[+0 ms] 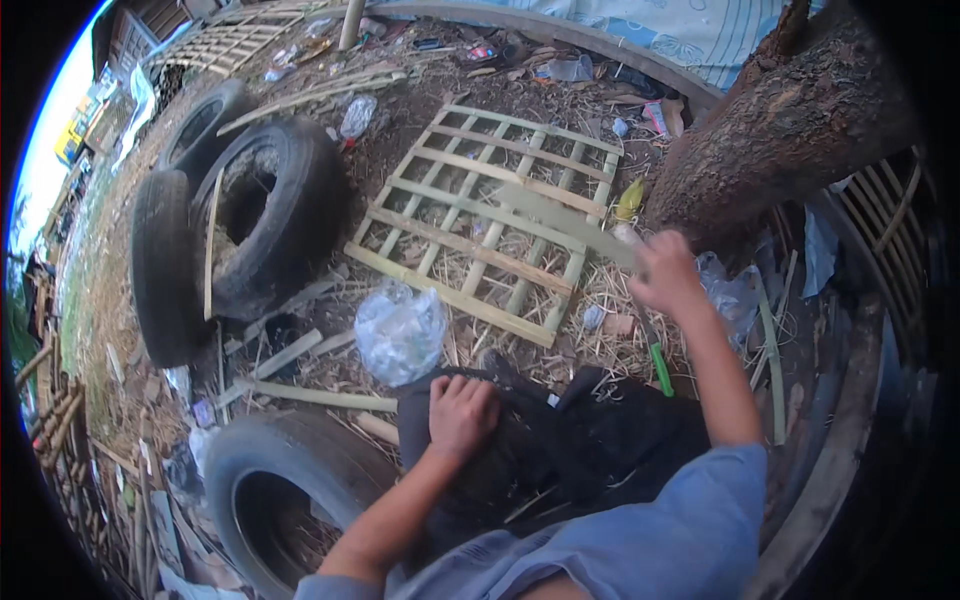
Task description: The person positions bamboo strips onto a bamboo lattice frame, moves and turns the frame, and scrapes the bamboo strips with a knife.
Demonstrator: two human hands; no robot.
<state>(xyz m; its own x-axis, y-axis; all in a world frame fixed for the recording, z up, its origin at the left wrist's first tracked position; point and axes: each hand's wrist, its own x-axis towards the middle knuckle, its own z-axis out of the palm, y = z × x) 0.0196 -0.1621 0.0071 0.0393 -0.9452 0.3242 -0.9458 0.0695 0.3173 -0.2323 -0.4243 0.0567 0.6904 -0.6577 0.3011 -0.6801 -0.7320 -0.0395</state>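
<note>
My right hand (668, 275) is closed round the grip end of a machete (560, 217). The wide, dull blade points away to the left, over a lattice panel (430, 252) of pale bamboo slats lying on the ground; motion blurs it, and I cannot tell whether it touches the slats. On my dark-trousered knee rests my left hand (462, 412), its fingers curled in with nothing visible in them. A tool with a bright green handle (661, 370) lies just below my right hand. Beside my left knee sits a clear plastic bag (400, 333).
Old tyres (300, 215) stand at the left, and another tyre (235, 490) lies close by my left arm. A thick tree trunk (790, 125) leans at the right. Loose bamboo strips (320, 395), straw and litter cover the soil. Blue patterned sheeting (680, 35) hangs at the back.
</note>
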